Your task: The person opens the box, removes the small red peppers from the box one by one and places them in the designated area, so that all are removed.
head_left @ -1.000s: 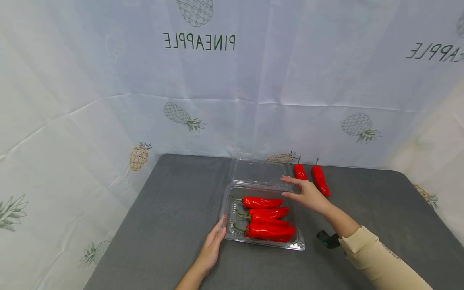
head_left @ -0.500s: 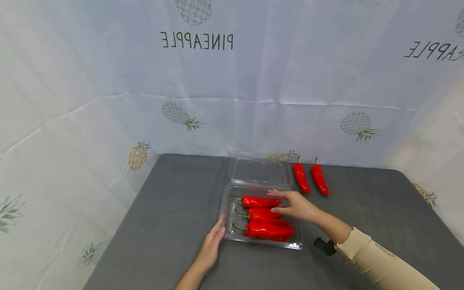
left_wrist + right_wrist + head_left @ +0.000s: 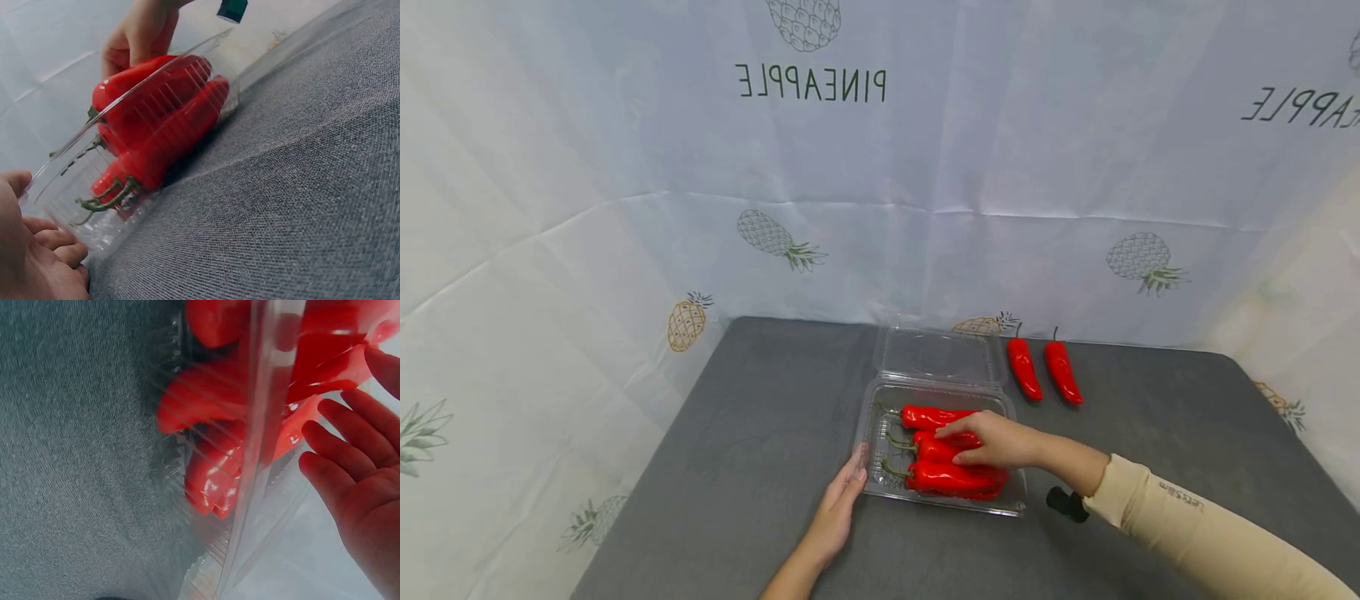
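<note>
A clear plastic clamshell container [image 3: 868, 417] stands on the grey table with its lid [image 3: 936, 354] laid back. Several red peppers [image 3: 955, 479] with green stems lie side by side inside it. At the container's left side, my left hand [image 3: 835, 512] grips the wall, the thumb at the rim and the fingers outside, as the left wrist view shows. Over the peppers, my right hand [image 3: 1000, 439] reaches in from the right. Its fingers and thumb touch a middle red pepper [image 3: 934, 447], extended rather than closed round it in the right wrist view [image 3: 369, 456].
Two more peppers, one red pepper [image 3: 1024, 368] and another red pepper [image 3: 1063, 372], lie beyond the container to the right. A dark device [image 3: 1067, 504] hangs by the right wrist. A white pineapple-print curtain [image 3: 925, 167] rises behind the grey table [image 3: 760, 417].
My right hand has moved left and down, from above the container's back right corner onto the peppers inside. My left hand has stayed at the container's left side.
</note>
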`<action>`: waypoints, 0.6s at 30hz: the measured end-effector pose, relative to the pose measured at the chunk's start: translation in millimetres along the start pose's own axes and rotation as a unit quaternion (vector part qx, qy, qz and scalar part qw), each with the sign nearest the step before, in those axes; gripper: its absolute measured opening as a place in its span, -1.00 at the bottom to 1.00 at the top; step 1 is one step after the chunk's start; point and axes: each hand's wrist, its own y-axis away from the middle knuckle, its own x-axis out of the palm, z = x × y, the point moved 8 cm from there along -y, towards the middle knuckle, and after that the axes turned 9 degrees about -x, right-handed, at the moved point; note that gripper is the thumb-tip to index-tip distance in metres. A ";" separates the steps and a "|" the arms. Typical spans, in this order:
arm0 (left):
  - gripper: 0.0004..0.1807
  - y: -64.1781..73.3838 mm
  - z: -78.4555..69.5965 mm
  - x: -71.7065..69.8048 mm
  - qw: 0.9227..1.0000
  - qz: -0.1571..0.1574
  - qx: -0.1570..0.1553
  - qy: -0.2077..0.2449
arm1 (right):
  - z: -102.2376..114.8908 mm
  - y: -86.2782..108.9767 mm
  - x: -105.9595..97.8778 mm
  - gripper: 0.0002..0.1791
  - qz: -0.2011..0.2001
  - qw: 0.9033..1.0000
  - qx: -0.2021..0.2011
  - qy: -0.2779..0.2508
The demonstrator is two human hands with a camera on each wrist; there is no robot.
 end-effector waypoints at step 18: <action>-0.40 0.3 -1.1 -0.2 1.000 -0.001 -0.004 -0.002 | -7.9 -10.4 10.1 -0.43 0.043 0.999 -0.004 0.026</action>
